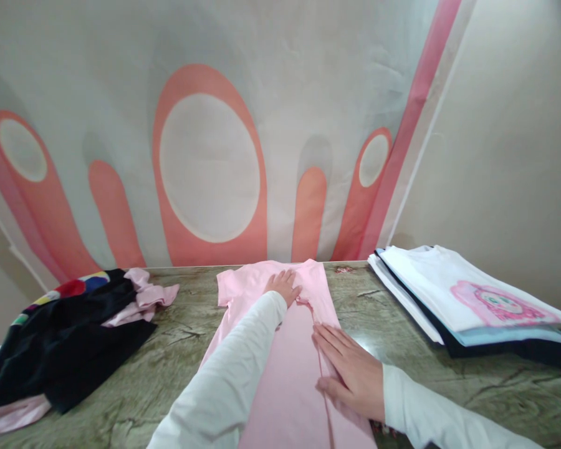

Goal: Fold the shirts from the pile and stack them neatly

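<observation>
A pink T-shirt (pixel 293 380) lies lengthwise on the green marbled table (pixel 177 355), its right side folded in. My left hand (pixel 283 285) rests flat near the collar, fingers stretched out. My right hand (pixel 350 371) lies flat on the folded right edge, fingers together and pointing up-left. Both arms wear white sleeves. Neither hand holds anything.
A heap of unfolded clothes, black on top (pixel 60 340) with pink ones (pixel 144 293) beside and under it, sits at the left. A stack of folded shirts, topped by a white one with a pink print (pixel 467 299), sits at the right. A patterned wall stands behind the table.
</observation>
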Available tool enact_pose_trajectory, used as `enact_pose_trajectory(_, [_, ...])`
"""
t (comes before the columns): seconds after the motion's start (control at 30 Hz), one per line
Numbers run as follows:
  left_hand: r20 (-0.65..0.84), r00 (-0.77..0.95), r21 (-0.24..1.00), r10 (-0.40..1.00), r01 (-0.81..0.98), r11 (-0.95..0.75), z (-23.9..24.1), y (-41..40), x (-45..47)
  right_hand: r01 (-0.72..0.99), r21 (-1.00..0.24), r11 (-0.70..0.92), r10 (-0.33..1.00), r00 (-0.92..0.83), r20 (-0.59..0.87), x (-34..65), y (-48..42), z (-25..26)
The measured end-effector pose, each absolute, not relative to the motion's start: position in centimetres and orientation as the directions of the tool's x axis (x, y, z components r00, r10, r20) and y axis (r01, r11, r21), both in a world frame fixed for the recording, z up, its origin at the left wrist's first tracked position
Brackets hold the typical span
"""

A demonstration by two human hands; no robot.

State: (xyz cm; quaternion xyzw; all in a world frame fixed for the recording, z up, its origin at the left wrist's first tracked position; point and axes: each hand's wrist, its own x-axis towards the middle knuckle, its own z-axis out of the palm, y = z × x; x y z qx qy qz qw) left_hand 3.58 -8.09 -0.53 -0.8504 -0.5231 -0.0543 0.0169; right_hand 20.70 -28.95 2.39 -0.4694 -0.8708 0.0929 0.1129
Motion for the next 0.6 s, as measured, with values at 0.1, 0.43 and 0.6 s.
enact_pose_trajectory(0.1, [0.136, 0.444, 0.039, 0.885, 0.891, -0.453, -0.7, -8.2, 3.6, 0.797, -0.26, 0.544, 0.837, -0.535, 0.113, 21.1, -29.9, 3.2])
enact_pose_trajectory(0.43, [0.24, 0.471, 0.142, 0.849, 0.848, -0.51, 0.8, -9.3, 3.3, 0.572, -0.297, 0.764, 0.618, -0.782, 0.084, 19.4, -31.7, 6.1])
enact_pose_trajectory(0.6, [0.232, 0.594, 0.187, 0.77, 0.749, -0.635, 1.5, -10.5, 3.8, 0.476, -0.245, 0.845, 0.507, -0.858, 0.083, 19.1, -32.5, 5.3])
